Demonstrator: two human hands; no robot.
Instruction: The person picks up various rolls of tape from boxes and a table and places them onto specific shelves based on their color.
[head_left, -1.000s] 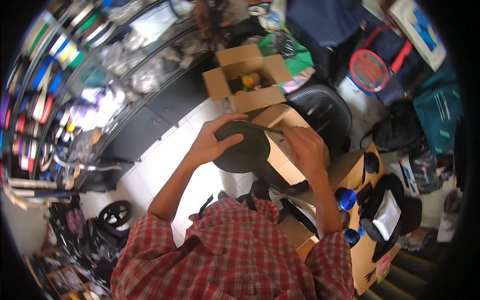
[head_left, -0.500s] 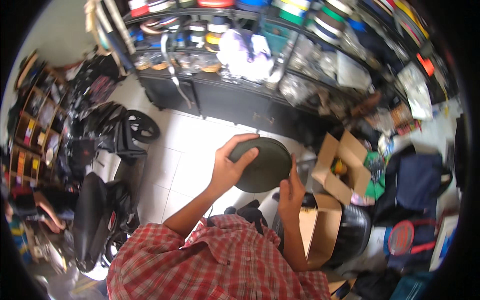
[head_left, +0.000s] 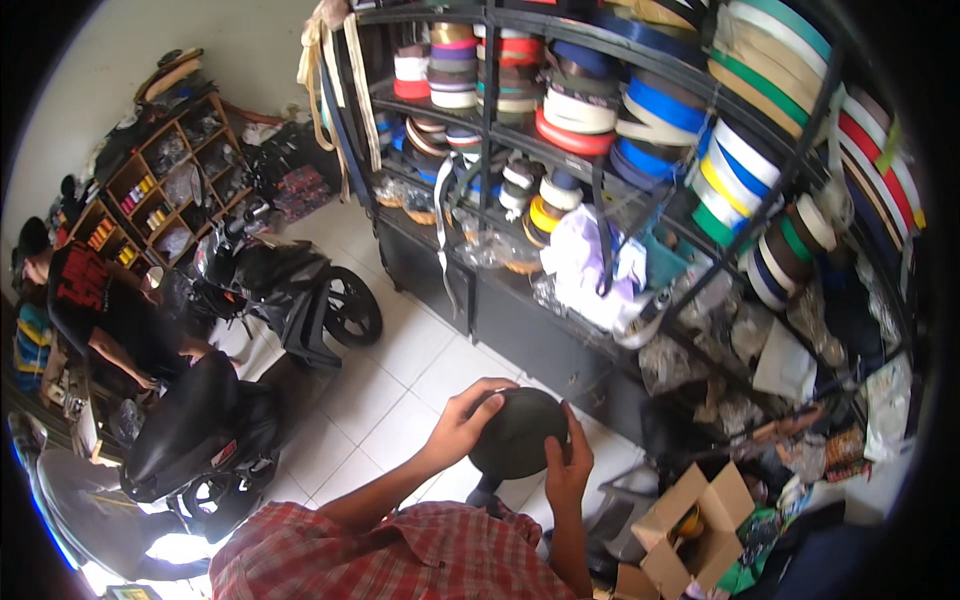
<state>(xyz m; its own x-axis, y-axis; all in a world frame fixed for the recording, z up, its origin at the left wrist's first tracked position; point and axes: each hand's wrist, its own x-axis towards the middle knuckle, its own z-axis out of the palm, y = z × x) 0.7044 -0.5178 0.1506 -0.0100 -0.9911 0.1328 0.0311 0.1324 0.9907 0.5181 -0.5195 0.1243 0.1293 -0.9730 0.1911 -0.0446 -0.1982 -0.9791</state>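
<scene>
Between my two hands is a flat, round roll of dark green-black webbing tape, held out in front of my chest above the tiled floor. My left hand grips its left edge, thumb lying over the face and fingers behind the rim. On the opposite edge, my right hand closes with its thumb on the face and its fingers along the outside. Part of the fingers is hidden behind the roll.
Ahead stands a black metal shelf rack stacked with coloured tape rolls. A motorcycle is parked to the left; beyond it a person works near a wooden cubby shelf. An open cardboard box sits at lower right.
My view has tilted up and swung, showing more of the rack, motorcycle and other person. The roll stays in both hands, now lower in the picture, with my right thumb further over its face.
</scene>
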